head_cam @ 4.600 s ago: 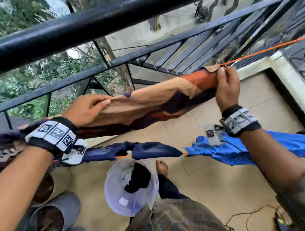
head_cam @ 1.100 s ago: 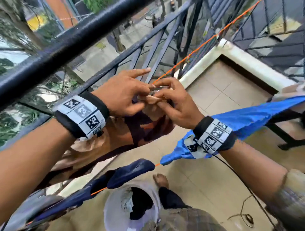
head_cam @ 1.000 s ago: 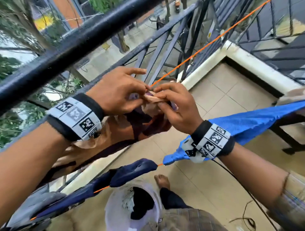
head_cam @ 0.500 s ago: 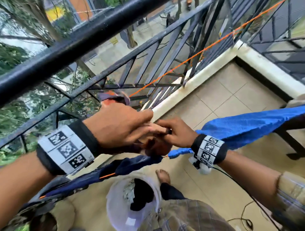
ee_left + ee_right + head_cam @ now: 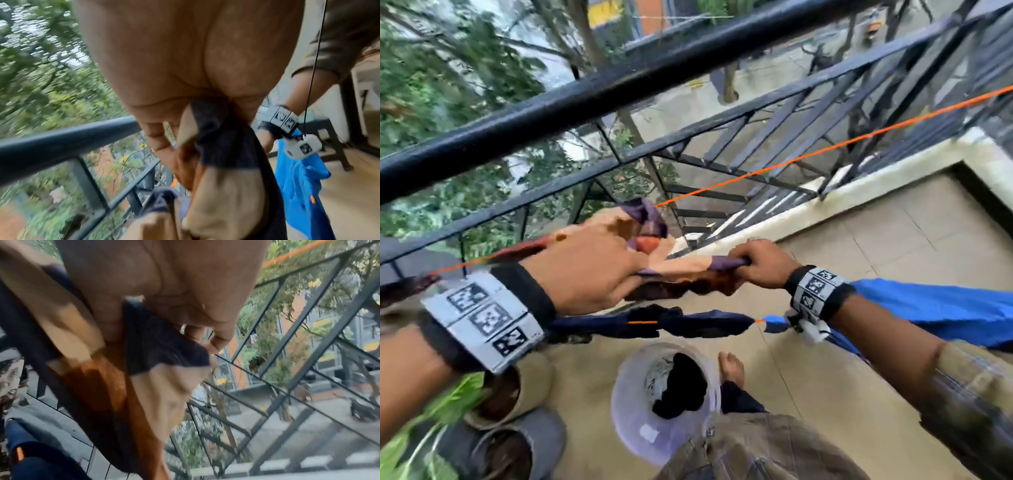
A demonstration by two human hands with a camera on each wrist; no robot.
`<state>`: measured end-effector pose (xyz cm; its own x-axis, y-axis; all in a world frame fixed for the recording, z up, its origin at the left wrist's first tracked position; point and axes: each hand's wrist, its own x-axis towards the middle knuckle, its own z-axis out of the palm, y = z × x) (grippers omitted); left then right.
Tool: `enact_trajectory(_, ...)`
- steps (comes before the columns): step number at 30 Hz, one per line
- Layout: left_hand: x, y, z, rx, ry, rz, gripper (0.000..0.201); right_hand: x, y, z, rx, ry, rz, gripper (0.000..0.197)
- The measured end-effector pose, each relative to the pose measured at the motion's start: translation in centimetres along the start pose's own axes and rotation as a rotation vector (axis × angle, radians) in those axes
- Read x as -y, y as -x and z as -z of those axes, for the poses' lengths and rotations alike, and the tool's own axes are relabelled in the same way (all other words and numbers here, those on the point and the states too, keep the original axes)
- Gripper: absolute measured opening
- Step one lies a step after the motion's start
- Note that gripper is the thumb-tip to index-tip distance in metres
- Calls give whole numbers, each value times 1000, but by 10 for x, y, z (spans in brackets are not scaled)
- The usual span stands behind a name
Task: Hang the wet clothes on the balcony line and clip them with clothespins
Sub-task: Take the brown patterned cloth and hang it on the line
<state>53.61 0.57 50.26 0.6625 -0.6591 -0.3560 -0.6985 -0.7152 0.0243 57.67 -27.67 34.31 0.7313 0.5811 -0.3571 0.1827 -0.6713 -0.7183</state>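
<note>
Motion blur smears both wrist views; left hand and right hand both clench the tan, orange and navy patchwork cloth, bunched between them, at 6 o'clock of the orange line

railing: black metal, slight sheen
line: thin orange cord
garment: soft cloth, tan, rust and navy patches
bucket: pale translucent plastic
floor: matt beige tiles
</note>
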Motion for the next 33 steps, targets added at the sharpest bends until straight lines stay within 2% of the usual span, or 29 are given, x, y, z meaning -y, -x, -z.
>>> enact_trajectory(2, -12, 13, -12, -74, 84, 44, 39, 3, -4, -7, -9, -299, -87, 17)
enact_trajectory(4, -25, 23, -26, -33, 131, 138, 46, 5, -5, -16, -47, -480, -86, 28)
enact_trajectory(6, -38, 32, -37, 104, 144, 268, 56, 3, -2, -14, -93, -444, -28, 31)
enact_trajectory(8, -53, 33, -45, 202, 197, 370, 74, -10, 8, 3, -85, -356, -49, 20)
enact_trajectory(9, -60, 31, -49, 201, 257, 401, 75, -15, 15, 16, -85, -300, -88, 30)
enact_trajectory(10, -69, 29, -53, 187, 291, 422, 67, -21, 23, 26, -46, -291, -84, 31)
enact_trajectory(12, -86, 20, -60, 173, 287, 461, 44, -25, 43, 45, 44, -167, -101, 10)
enact_trajectory(15, -111, -1, -63, 137, 218, 500, 35, -33, 72, 76, 95, 136, -178, 77)
enact_trajectory(16, -120, -7, -64, 115, 155, 470, 33, -39, 85, 86, 117, 175, -165, 90)
enact_trajectory(18, -136, -20, -65, 55, 29, 362, 36, -52, 112, 104, 168, 227, -203, 102)
enact_trajectory(20, -148, -31, -67, -39, 21, 291, 41, -58, 136, 115, 187, 300, -250, 104)
enact_trajectory(22, -160, -45, -67, -115, 174, 197, 48, -68, 158, 131, 150, 291, -290, 99)
enact_trajectory(25, -170, -72, -66, 4, 591, 214, 57, -80, 183, 160, 107, 286, -354, 81)
enact_trajectory(27, -174, -92, -64, 22, 742, 216, 63, -80, 195, 180, 77, 316, -382, 66)
enact_trajectory(30, -179, -125, -51, -27, 772, 197, 38, -78, 204, 213, -96, 410, -360, 40)
enact_trajectory(32, -164, -144, -28, -184, 716, 223, 27, -76, 207, 232, -210, 402, -260, 35)
enact_trajectory(33, -150, -151, -14, -266, 711, 236, 28, -74, 205, 242, -257, 367, -222, 35)
